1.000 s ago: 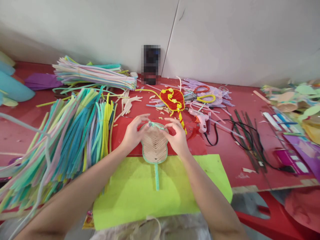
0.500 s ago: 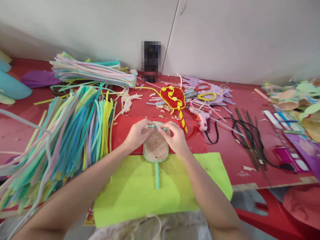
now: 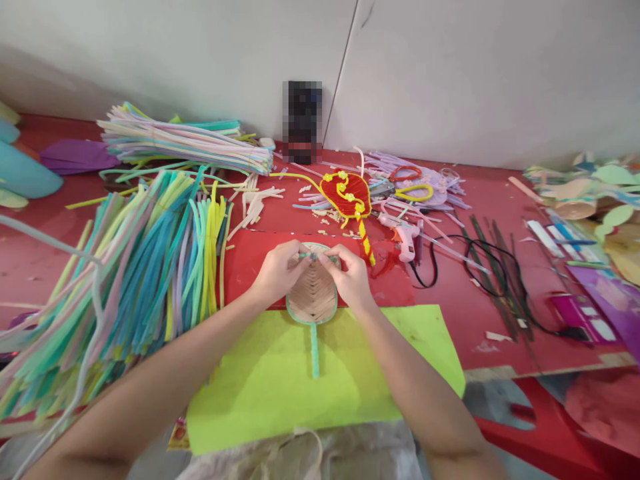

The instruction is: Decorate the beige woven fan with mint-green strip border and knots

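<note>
A small fan [image 3: 313,293] of pale beige pipe cleaners has a mint-green rim and a mint-green handle pointing towards me. It lies partly on a red mat, its handle over a yellow-green sheet. My left hand [image 3: 280,268] and my right hand [image 3: 351,272] meet over the top of the fan, fingertips pinched together. Between them is a short green pipe cleaner [image 3: 306,255] with a small dark spot in its middle; the fingers hide most of it. Farther back lies a red fan [image 3: 345,193] edged in yellow, with yellow flowers.
Bundles of coloured pipe cleaners [image 3: 145,267] spread over the left side of the red table [image 3: 480,193]. A pink glue gun [image 3: 406,239] with a black cord lies to the right, near scissors [image 3: 414,193]. A pixelated dark object [image 3: 303,123] leans against the wall.
Both hands stay over the top of the fan, with only slight shifts of the fingers. The fan and the things around it lie as before.
</note>
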`<state>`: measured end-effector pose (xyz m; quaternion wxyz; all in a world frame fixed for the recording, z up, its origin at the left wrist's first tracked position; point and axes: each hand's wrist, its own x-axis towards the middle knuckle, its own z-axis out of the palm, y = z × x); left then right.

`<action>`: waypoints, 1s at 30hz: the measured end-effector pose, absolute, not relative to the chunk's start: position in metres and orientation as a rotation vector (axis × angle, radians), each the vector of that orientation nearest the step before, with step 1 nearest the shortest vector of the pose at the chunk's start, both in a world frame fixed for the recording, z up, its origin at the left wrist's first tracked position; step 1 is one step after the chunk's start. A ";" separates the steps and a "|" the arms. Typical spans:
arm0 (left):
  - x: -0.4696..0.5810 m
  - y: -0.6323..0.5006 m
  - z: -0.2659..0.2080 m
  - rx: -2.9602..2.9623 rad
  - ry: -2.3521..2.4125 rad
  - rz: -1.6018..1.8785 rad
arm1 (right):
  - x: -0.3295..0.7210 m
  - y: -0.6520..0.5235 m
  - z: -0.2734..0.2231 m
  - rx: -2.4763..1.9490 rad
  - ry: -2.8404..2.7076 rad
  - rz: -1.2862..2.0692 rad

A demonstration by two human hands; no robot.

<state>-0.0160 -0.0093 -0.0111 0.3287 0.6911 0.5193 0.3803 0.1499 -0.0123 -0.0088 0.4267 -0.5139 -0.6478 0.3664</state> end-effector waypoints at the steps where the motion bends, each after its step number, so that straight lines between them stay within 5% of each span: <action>1: -0.016 -0.010 -0.011 1.797 1.366 0.998 | 0.150 -0.012 -0.009 -1.292 -1.609 0.932; 30: -0.027 -0.005 -0.007 1.147 1.004 0.887 | 0.167 -0.008 0.003 -1.222 -1.730 0.892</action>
